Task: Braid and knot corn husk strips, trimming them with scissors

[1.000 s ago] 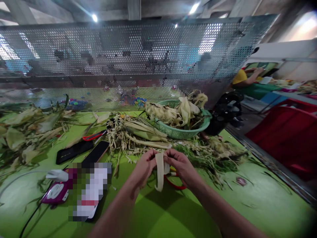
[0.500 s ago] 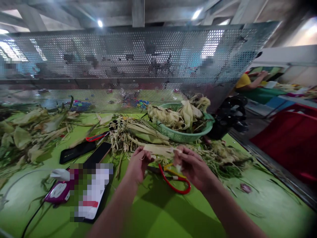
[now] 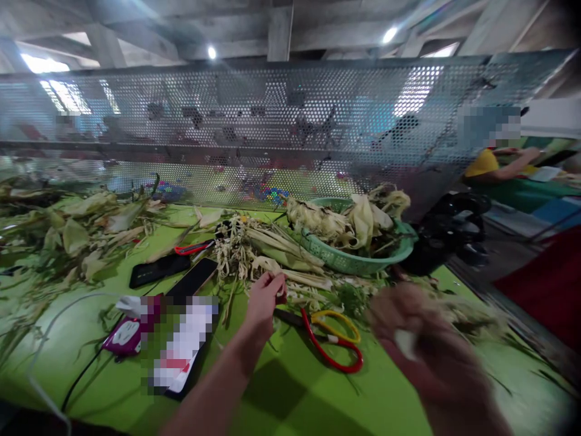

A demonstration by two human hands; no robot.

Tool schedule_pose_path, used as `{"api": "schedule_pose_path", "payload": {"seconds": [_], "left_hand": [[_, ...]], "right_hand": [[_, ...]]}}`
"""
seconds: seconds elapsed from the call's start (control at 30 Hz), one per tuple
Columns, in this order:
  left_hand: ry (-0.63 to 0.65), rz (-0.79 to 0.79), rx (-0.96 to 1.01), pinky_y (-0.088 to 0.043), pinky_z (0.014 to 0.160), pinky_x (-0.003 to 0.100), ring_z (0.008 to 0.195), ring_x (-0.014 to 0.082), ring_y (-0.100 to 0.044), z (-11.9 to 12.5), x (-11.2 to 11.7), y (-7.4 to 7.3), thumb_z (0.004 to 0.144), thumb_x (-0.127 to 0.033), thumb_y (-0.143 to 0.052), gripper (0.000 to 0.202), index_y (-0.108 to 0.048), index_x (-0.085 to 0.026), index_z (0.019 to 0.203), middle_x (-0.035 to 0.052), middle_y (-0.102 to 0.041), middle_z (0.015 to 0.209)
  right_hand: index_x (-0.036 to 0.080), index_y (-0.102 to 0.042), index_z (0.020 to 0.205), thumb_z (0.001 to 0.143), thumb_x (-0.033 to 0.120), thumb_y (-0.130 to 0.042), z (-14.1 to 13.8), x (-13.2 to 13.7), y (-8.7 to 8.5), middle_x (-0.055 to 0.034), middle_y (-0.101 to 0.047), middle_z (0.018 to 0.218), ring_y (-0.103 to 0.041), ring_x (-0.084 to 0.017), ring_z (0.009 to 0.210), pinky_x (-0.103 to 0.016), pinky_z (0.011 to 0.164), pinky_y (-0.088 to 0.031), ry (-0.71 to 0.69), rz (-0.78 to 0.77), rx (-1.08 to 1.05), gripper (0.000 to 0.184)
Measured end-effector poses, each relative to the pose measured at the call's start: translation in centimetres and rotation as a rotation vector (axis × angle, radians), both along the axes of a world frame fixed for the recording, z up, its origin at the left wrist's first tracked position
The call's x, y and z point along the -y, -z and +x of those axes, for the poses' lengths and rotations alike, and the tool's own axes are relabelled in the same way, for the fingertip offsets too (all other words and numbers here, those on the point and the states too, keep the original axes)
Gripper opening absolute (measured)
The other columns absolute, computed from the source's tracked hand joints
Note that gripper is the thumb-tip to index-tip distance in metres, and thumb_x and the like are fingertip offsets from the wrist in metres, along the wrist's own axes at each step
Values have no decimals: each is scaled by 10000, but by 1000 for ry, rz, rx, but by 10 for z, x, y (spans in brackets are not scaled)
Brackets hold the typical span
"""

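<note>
My left hand [image 3: 267,298] is closed, thumb and fingers pinched at a pale strip of dried corn husk [image 3: 265,264] just above the fingertips. Farther right, my right hand [image 3: 417,339] is smeared by motion over the table. Something small and whitish [image 3: 406,344] shows at it, too blurred to name; its fingers cannot be made out. Between the hands lie scissors [image 3: 331,339] with one red and one yellow handle loop, blades pointing left. Behind my left hand is a pile of husk strips and knotted husk pieces [image 3: 236,245].
A green basket [image 3: 354,261] of husks stands behind. On the left lie a red-handled cutter [image 3: 194,247], two dark phones, a lit phone [image 3: 186,345], a purple charger [image 3: 124,336] with cables and loose husks [image 3: 77,236]. Perforated metal [image 3: 218,133] borders the back. A person in yellow sits far right.
My hands, which both held the husk strip stretched between them, have parted. My right hand has swung right and nearer; my left stays at the strip. The view has turned slightly left.
</note>
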State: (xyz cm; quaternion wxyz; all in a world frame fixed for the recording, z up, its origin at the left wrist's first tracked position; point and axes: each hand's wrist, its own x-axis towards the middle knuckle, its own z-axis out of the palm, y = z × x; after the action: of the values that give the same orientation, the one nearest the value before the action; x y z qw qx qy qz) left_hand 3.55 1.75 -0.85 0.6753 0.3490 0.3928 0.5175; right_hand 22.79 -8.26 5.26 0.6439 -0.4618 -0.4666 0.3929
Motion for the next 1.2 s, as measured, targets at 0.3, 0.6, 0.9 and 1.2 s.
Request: {"api": "schedule_pose_path", "payload": {"seconds": [0.3, 0.6, 0.9, 1.2], "left_hand": [[145, 86, -95, -369, 567, 213, 572, 93, -460, 22, 22, 0, 614, -351, -730, 259, -583, -143, 663, -15, -553, 619], [206, 40, -37, -421, 642, 222, 685, 130, -541, 21, 35, -6, 704, -359, -664, 229, -655, -151, 800, 34, -634, 744], [134, 17, -10, -385, 619, 216, 642, 105, -493, 18, 29, -5, 690, -330, -674, 191, -609, -156, 733, 0, -579, 695], [27, -36, 7, -360, 607, 209, 621, 87, -476, 6, 18, -6, 686, -357, -692, 227, -675, -164, 804, -6, -598, 706]], "right_hand": [[177, -628, 739, 633, 363, -777, -64, -36, 38, 9, -560, 647, -450, -102, 544, -232, 505, -353, -77, -273, -129, 261], [197, -558, 736, 709, 406, -699, -61, -42, 48, 26, -525, 627, -437, -114, 548, -232, 501, -349, 90, -185, 99, 254], [218, -507, 830, 706, 320, -708, -62, -39, 60, 47, -476, 637, -424, -116, 558, -226, 503, -341, 62, -125, 255, 257], [196, -570, 679, 748, 395, -649, -53, -35, 64, 14, -544, 586, -457, -137, 559, -249, 517, -348, -75, -257, 407, 225]]}}
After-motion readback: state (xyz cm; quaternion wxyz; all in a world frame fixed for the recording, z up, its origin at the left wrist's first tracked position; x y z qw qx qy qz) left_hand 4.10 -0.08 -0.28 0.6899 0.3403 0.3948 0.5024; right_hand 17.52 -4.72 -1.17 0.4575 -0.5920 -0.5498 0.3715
